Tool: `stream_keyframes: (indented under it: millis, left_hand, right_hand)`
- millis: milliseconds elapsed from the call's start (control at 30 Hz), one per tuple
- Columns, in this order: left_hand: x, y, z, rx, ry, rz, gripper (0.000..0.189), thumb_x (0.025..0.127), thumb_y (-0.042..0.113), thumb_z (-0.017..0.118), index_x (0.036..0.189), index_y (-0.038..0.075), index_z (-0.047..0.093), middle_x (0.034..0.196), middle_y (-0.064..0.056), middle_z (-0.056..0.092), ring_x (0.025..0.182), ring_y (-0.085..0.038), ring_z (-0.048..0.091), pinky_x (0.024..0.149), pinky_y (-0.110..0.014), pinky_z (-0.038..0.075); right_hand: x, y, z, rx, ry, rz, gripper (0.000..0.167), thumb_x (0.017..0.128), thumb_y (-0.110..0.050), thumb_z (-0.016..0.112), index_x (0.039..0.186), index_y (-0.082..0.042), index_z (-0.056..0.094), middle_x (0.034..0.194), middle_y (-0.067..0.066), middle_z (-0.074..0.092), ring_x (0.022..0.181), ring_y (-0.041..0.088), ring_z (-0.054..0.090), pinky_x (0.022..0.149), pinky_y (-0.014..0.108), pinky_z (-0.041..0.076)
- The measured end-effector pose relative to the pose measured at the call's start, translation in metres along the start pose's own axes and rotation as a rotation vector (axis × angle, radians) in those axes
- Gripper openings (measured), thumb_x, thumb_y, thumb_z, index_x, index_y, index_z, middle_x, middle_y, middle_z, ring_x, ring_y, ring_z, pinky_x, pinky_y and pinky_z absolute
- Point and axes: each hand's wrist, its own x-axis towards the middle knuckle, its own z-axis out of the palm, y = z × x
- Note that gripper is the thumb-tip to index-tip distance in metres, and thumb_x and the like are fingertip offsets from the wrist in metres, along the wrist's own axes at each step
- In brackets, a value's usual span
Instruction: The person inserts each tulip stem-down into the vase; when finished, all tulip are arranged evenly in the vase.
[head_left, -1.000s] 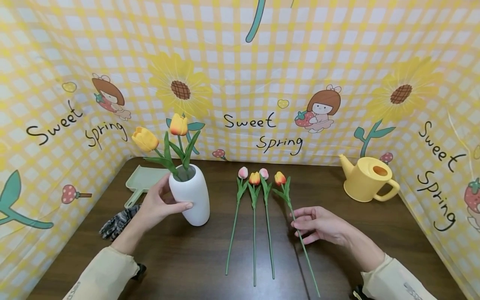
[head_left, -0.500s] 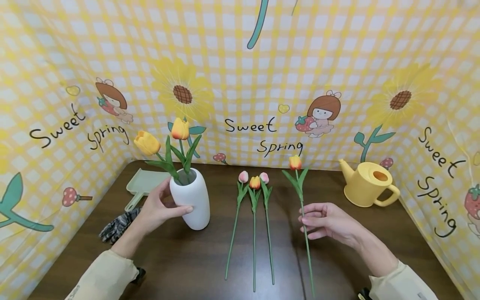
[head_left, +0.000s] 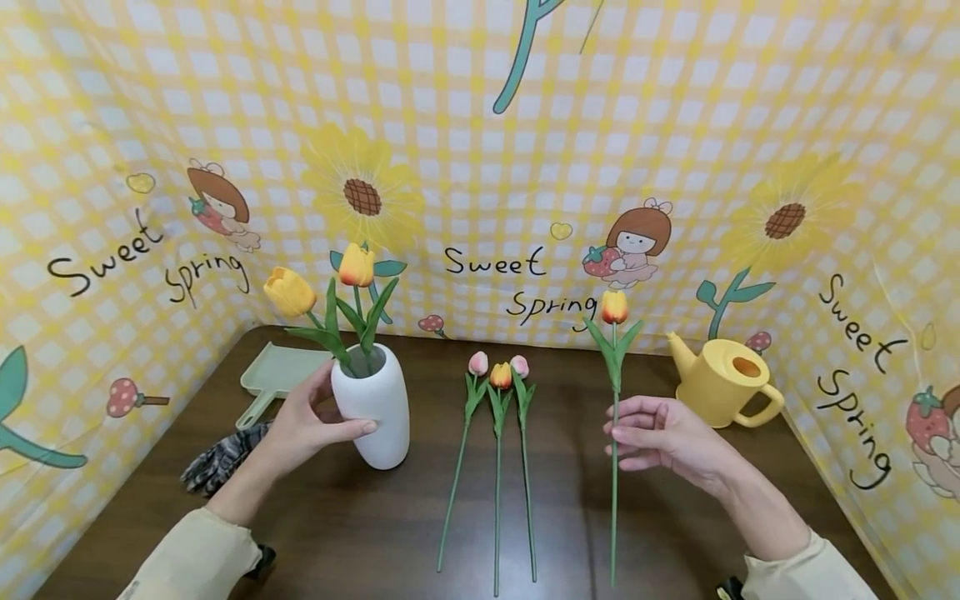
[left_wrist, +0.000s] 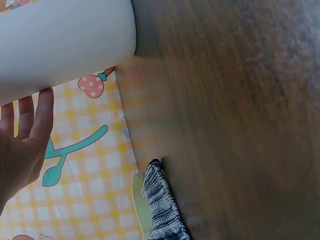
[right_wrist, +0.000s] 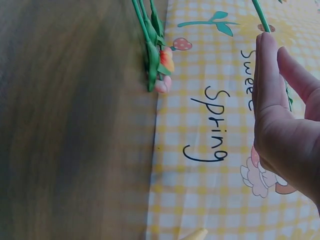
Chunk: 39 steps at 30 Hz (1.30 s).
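Note:
My left hand point(head_left: 307, 421) grips a white vase point(head_left: 375, 421) round its side, thumb across the front and fingers behind. Two tulips stand in the vase, a yellow tulip point(head_left: 291, 292) and a yellow-orange one point(head_left: 357, 265). On the right, my right hand point(head_left: 675, 437) pinches the green stem of an orange-yellow tulip point(head_left: 614, 307), which is held nearly upright. Between the hands, an orange tulip point(head_left: 500, 376) lies on the table with a pink tulip point(head_left: 477, 363) on its left and another pink tulip point(head_left: 520, 367) on its right. In the left wrist view, fingertips touch the vase's underside edge.
A yellow watering can point(head_left: 723, 383) stands behind my right hand. Left of the vase lie a pale green dustpan point(head_left: 281, 372) and a grey knitted glove point(head_left: 221, 462). Yellow checked cloth point(head_left: 450, 167) walls in the dark wooden table point(head_left: 375, 533).
My right hand has lifted the orange-yellow tulip off the table, moved it right and turned it upright. The left hand keeps its grip on the vase. The head view has shifted slightly.

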Motion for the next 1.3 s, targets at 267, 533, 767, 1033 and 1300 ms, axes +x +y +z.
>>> stream_keyframes:
  millis: [267, 533, 767, 1033, 1300]
  left_hand:
    - [0.0, 0.001, 0.0, 0.003, 0.002, -0.017, 0.08, 0.079, 0.007, 0.088, 0.146, 0.024, 0.048, 0.131, -0.007, 0.06, 0.114, -0.024, 0.065, 0.088, -0.038, 0.058]
    - [-0.002, 0.001, -0.002, -0.008, -0.002, -0.038, 0.081, 0.078, 0.006, 0.089, 0.146, 0.024, 0.048, 0.131, -0.007, 0.06, 0.114, -0.024, 0.066, 0.089, -0.037, 0.058]
    - [0.002, 0.001, -0.001, -0.012, 0.003, -0.035, 0.082, 0.078, 0.007, 0.089, 0.146, 0.026, 0.048, 0.133, -0.005, 0.06, 0.116, -0.023, 0.064, 0.09, -0.036, 0.057]
    - [0.003, 0.003, -0.004, 0.014, -0.002, -0.026, 0.084, 0.077, 0.007, 0.09, 0.147, 0.027, 0.048, 0.133, -0.004, 0.06, 0.116, -0.023, 0.063, 0.089, -0.036, 0.057]
    - [0.004, 0.0, -0.002, 0.018, 0.02, -0.011, 0.083, 0.076, 0.006, 0.09, 0.145, 0.026, 0.05, 0.13, -0.004, 0.061, 0.115, -0.024, 0.062, 0.088, -0.037, 0.058]
  right_hand:
    - [-0.005, -0.012, -0.001, -0.064, 0.056, -0.055, 0.022, 0.099, 0.003, 0.062, 0.117, -0.009, 0.067, 0.107, 0.008, 0.074, 0.1, 0.032, 0.072, 0.084, 0.047, 0.059]
    - [-0.004, -0.017, 0.005, -0.055, 0.082, -0.132, 0.023, 0.099, 0.005, 0.061, 0.114, -0.01, 0.068, 0.107, 0.008, 0.074, 0.098, 0.028, 0.073, 0.083, 0.048, 0.059]
    - [-0.001, -0.025, 0.005, 0.014, 0.091, -0.26, 0.024, 0.1, 0.01, 0.055, 0.112, -0.005, 0.069, 0.108, 0.01, 0.074, 0.1, 0.03, 0.073, 0.082, 0.045, 0.059]
    - [-0.003, -0.035, 0.013, 0.169, 0.131, -0.458, 0.025, 0.1, 0.015, 0.05, 0.113, 0.001, 0.065, 0.109, 0.013, 0.073, 0.102, 0.031, 0.072, 0.086, 0.046, 0.056]
    - [0.006, -0.049, 0.023, 0.237, 0.147, -0.628, 0.029, 0.099, 0.018, 0.048, 0.111, 0.002, 0.067, 0.107, 0.016, 0.072, 0.1, 0.032, 0.073, 0.084, 0.045, 0.059]
